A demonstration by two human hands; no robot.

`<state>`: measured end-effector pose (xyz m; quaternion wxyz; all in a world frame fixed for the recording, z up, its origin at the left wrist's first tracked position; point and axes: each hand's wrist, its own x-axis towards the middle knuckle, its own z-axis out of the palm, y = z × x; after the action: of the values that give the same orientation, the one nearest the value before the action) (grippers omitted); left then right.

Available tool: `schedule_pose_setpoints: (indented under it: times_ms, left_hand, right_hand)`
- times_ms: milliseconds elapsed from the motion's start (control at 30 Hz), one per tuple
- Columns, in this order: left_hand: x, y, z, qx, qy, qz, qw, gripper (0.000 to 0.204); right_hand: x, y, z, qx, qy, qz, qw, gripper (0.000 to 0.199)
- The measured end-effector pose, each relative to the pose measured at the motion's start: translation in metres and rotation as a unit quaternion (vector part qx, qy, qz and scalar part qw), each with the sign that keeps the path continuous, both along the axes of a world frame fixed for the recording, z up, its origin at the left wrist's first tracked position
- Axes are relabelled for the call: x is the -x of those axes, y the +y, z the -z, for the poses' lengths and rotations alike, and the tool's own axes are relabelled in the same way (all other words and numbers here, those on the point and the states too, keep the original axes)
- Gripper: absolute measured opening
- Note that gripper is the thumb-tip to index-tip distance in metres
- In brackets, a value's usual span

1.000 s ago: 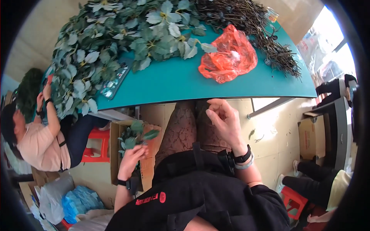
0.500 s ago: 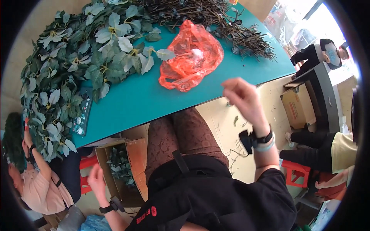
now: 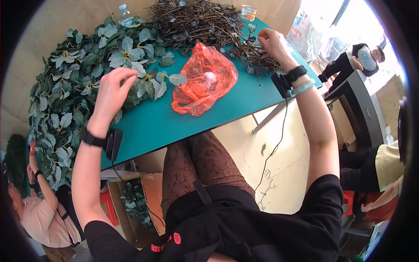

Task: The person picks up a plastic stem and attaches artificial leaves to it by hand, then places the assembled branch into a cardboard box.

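Observation:
My left hand [image 3: 112, 92] is over the front of a heap of green artificial leaf sprays [image 3: 65, 94], fingers bent, thumb apart from them and nothing held. At the far right, my right hand [image 3: 275, 46] hovers by the end of a pile of brown artificial twigs [image 3: 196, 26], its fingers loosely curled. No held thing shows in it. Between the hands a crumpled red plastic bag [image 3: 205, 83] lies on the green table [image 3: 152, 135], with something small and white in it.
A clear bottle [image 3: 124, 13] and a small tin [image 3: 248, 13] stand at the back. Below the table's front edge is a cardboard box [image 3: 152, 192] with leaves inside. A person [image 3: 43, 214] works at the left; others stand at the right. Cables hang from my wrist devices.
Both hands have moved forward over the table: the left from beside the box to the leaves, the right from the front edge to the twigs. The view has shifted slightly.

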<state>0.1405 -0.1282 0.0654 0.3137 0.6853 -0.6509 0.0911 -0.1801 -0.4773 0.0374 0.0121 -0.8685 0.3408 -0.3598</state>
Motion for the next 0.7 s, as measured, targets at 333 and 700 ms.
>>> schedule_pose_setpoints:
  times_ms: [333, 700]
  left_hand:
    - [-0.014, -0.02, 0.005, -0.036, -0.07, -0.003, 0.997, 0.014]
    - [0.009, -0.083, 0.042, -0.05, -0.129, 0.024, 0.99, 0.013]
  right_hand:
    - [-0.041, -0.062, -0.004, -0.328, 0.005, 0.057, 0.943, 0.032]
    - [-0.059, -0.074, -0.005, -0.153, 0.139, 0.055, 0.977, 0.063]
